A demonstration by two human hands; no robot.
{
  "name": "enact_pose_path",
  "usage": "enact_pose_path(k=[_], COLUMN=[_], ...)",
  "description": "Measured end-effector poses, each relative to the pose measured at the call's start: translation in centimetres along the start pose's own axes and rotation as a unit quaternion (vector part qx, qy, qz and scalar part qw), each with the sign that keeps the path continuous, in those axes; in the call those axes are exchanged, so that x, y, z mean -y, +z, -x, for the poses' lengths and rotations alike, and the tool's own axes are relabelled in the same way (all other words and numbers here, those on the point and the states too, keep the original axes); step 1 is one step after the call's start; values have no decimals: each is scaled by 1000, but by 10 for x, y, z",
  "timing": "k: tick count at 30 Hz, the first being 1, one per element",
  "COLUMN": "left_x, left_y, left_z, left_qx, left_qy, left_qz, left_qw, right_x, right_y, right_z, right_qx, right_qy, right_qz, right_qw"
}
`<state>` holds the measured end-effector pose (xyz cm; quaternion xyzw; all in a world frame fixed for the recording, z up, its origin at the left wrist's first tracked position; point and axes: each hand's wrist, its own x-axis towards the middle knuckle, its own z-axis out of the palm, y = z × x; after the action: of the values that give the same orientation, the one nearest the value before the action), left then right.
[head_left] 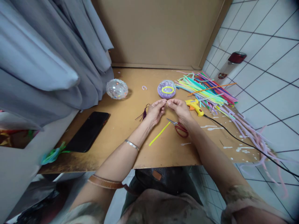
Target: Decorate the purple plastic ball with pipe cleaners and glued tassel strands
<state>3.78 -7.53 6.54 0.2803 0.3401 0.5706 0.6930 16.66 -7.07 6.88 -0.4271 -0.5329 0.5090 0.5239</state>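
Note:
My left hand [156,111] and my right hand [178,109] meet over the middle of the table, fingertips pinched close together on something too small to make out. A dark purple tassel [144,115] shows beside my left hand. Just beyond the fingers sits a round purple piece [166,89] with a yellow ring [168,90] on it. Scissors with red handles [181,130] lie partly beneath my right wrist. A yellow strip [159,133] lies nearer me, its far end close to the scissor tips.
Right of my hands are a yellow glue gun [197,109] with a black cord and a heap of coloured pipe cleaners [205,88]. A clear ball [117,89] and black phone [88,132] lie left. A small pale curved piece [144,88] lies behind.

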Motion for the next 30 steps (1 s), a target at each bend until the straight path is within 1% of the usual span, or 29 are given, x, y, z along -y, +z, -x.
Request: enact_pose_path(k=[4,6,10,14,18,22,26,30], left_x=[-2,-3,-2,-1,-1,-1,-2,-2], left_y=[1,1,-2,-5,-4,-3,-3,-2], left_z=[1,0,-3,-4,-3,-2,-2,-1], left_qx=[3,1,-5,-3,21,51,49,43], left_qy=[2,6,18,34,32,27,23,21], left_qz=[-11,-20,-30,-40,-61,-55,-53,-40], left_qw=[1000,1000,999,999,997,997,997,998], right_x=[0,1,2,2,4,4,1,0], right_y=[-2,-5,-10,-8,-2,5,4,2], right_z=[-2,-4,-7,-6,-2,-1,0,-1], right_qx=[12,4,-12,1,15,24,58,59], right_qy=[7,10,38,64,100,134,130,123], right_qz=[-9,-12,-22,-29,-36,-79,-103,-102], right_qw=[1000,1000,999,998,994,988,984,985])
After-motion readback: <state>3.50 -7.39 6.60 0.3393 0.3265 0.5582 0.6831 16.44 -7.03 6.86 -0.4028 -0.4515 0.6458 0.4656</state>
